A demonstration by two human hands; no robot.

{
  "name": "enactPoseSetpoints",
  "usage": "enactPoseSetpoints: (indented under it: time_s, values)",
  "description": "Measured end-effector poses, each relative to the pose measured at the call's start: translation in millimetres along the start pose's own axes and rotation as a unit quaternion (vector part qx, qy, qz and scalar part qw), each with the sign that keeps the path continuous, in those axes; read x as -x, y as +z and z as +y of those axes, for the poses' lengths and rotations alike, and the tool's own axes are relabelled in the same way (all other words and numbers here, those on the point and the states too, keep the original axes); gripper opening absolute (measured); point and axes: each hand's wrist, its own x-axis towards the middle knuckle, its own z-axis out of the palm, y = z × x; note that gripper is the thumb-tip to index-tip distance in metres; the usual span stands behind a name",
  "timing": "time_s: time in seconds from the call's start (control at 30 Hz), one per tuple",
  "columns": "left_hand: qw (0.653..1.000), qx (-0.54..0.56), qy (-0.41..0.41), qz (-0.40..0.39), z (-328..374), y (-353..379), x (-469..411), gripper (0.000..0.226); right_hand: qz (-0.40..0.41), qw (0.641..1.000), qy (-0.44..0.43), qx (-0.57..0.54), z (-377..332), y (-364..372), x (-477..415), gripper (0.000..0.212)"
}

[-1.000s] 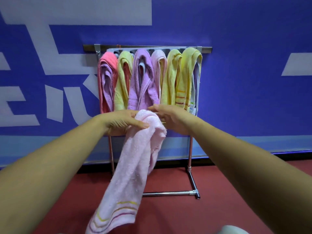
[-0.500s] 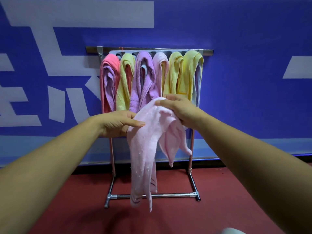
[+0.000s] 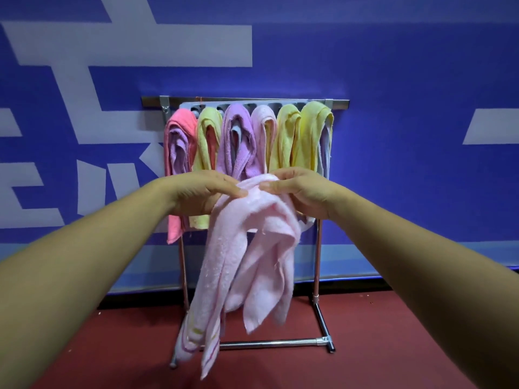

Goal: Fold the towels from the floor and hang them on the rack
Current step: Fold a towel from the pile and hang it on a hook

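A pale pink towel hangs doubled in front of me, its striped ends dangling near the floor. My left hand and my right hand both pinch its top fold, thumbs almost meeting. Just behind stands a metal rack whose top bar carries several folded towels: pink, green-yellow, purple, light pink and two yellow.
A blue wall with white markings rises right behind the rack. The floor is dark red. The rack's base bar runs low across the floor under the hanging towel.
My hands have come together at the towel's top, the right hand dropping to the left's level. The towel now hangs doubled with more layers, and the view has moved closer to the rack.
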Motion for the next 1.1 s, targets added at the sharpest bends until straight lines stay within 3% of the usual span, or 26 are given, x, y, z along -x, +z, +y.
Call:
enactPoseSetpoints:
  time_s: [0.1, 0.17, 0.27, 0.5, 0.6, 0.8, 0.93, 1.03, 1.1]
  values:
    - [0.998, -0.054, -0.018, 0.001, -3, -5, 0, 0.048, 0.023, 0.999, -0.002, -0.031, -4, -15, 0, 0.03]
    - [0.999, -0.024, 0.022, 0.024, 0, -8, -4, 0.044, 0.027, 0.999, 0.019, -0.022, -4, -22, -1, 0.029]
    - [0.995, 0.011, 0.077, 0.061, 13, -9, -15, 0.036, -0.008, 0.999, 0.049, 0.022, -8, -27, -2, 0.008]
    - [0.995, -0.004, 0.091, 0.05, 45, -23, -38, 0.033, -0.019, 1.0, -0.002, 0.003, -30, -40, -26, 0.021]
    - [0.994, -0.022, 0.094, 0.045, 54, -29, -48, 0.033, 0.0, 1.0, -0.019, 0.002, -42, -52, -34, 0.015]
    - [0.991, -0.034, 0.105, 0.068, 67, -41, -74, 0.031, 0.025, 0.997, -0.029, 0.071, -55, -76, -54, 0.017]
    - [0.983, -0.012, 0.125, 0.133, 78, -45, -100, 0.04, 0.068, 0.99, -0.037, 0.116, -63, -96, -63, 0.021]
    - [0.975, 0.011, 0.146, 0.165, 95, -45, -122, 0.019, 0.13, 0.974, -0.066, 0.176, -75, -115, -75, 0.023]
    - [0.972, 0.014, 0.151, 0.18, 109, -47, -138, 0.017, 0.175, 0.956, -0.087, 0.217, -84, -129, -83, 0.03]
